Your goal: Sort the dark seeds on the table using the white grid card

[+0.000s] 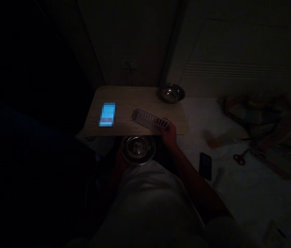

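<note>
My right hand [170, 132] is closed round the near right end of a long, light-coloured piece with a row of slots [149, 119]; its exact kind is unclear in the dark. Small dark specks show at its far left end, over the wooden table top [125, 94]. Low in front of me, by the table's near edge, is a round shiny metal bowl [138, 148] with a wide rim. What lies inside it is too dim to name. My left hand [121, 159] grips the bowl's left side, its fingers mostly hidden in shadow.
A lit, blurred-out phone screen [107, 114] lies on the table's left. Another metal bowl [172, 93] stands at the back right corner. On the white bedding to the right are a dark phone [205, 166], red-handled scissors [239, 159] and crumpled striped cloth [266, 117].
</note>
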`<control>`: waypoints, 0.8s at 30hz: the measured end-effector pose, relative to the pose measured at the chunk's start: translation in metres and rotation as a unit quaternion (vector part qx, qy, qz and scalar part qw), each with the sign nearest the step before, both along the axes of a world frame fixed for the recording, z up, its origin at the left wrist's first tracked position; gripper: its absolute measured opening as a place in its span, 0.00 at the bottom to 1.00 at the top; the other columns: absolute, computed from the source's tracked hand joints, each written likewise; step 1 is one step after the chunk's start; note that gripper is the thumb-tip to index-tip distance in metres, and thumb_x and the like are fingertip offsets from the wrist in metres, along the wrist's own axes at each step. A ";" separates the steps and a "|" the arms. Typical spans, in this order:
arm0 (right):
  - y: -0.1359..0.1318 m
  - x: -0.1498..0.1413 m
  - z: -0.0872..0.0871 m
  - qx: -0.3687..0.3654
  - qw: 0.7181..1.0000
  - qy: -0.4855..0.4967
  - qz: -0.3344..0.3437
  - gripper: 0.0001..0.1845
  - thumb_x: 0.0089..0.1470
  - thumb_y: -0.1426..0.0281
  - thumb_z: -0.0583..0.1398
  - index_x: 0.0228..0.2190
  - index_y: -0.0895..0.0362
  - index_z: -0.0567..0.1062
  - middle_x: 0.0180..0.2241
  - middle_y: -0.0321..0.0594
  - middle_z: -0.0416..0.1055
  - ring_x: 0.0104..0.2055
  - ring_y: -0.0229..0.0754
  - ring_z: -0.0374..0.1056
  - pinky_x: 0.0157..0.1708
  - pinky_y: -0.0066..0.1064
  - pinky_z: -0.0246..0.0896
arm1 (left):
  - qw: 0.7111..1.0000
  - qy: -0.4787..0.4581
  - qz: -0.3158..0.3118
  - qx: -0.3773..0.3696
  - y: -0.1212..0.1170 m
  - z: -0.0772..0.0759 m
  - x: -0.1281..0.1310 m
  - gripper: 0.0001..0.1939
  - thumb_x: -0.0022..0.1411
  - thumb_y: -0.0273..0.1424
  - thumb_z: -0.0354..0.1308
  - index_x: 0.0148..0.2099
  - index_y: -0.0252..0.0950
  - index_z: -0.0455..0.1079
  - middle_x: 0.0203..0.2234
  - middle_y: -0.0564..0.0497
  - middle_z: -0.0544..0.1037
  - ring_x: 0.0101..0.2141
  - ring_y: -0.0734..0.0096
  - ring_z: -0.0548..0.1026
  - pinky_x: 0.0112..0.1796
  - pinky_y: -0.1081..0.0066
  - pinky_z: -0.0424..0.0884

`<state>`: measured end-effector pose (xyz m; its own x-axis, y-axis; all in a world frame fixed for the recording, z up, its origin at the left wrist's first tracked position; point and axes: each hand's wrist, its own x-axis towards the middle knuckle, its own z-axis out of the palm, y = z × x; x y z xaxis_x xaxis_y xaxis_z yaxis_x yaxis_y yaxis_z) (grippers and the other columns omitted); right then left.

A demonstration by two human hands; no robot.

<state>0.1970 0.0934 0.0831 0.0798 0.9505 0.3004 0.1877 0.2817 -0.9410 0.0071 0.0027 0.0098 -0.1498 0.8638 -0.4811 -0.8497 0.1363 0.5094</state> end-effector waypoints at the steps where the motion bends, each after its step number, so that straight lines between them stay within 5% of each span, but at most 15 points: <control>1: -0.001 0.000 0.000 -0.006 1.000 -0.002 0.011 0.13 0.45 0.64 0.61 0.34 0.57 0.74 0.32 0.38 0.74 0.33 0.40 0.68 0.36 0.33 0.64 | 1.000 -0.002 -0.001 0.000 0.000 0.001 0.000 0.14 0.55 0.36 0.55 0.43 0.37 0.73 0.38 0.48 0.79 0.49 0.58 0.71 0.50 0.61 0.65; 13: -0.010 0.001 -0.009 -0.097 0.991 0.008 0.096 0.12 0.41 0.64 0.63 0.30 0.56 0.74 0.27 0.34 0.72 0.28 0.38 0.66 0.29 0.29 0.63 | 0.999 -0.025 -0.023 -0.033 0.002 0.006 0.001 0.14 0.57 0.37 0.52 0.38 0.36 0.74 0.36 0.47 0.79 0.48 0.55 0.72 0.48 0.58 0.66; 24: 0.011 0.021 -0.013 -0.047 0.999 0.011 -0.022 0.15 0.41 0.65 0.63 0.33 0.58 0.74 0.32 0.39 0.75 0.33 0.41 0.68 0.37 0.35 0.64 | 0.999 -0.003 0.001 -0.043 -0.004 0.006 0.006 0.15 0.55 0.38 0.55 0.42 0.35 0.73 0.39 0.45 0.78 0.49 0.56 0.71 0.48 0.59 0.66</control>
<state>0.2179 0.1044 0.0702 0.1271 0.9697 0.2086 0.1760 0.1849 -0.9669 0.0126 -0.0012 0.0155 -0.1482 0.8193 -0.5539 -0.8524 0.1782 0.4916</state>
